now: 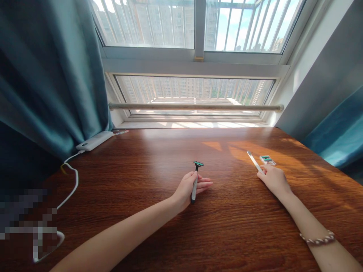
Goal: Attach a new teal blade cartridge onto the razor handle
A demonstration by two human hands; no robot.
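My left hand [189, 189] lies on the wooden table [147, 170] near its middle, with a razor [195, 179] resting across the palm under the thumb; the razor's green-topped head points toward the window. Its fingers stretch out to the right. My right hand [273, 178] rests further right, its fingers pinched on the near end of a thin pale strip [254, 161] that slants away from me. Just beyond that hand lies a small clear pack of green razor cartridges [267, 159].
A white power bank [94, 141] with a white cable [72, 185] lies at the table's far left by a teal curtain [51, 75]. A window with a rail [195, 107] stands behind the table. A bead bracelet [317, 238] is on my right wrist.
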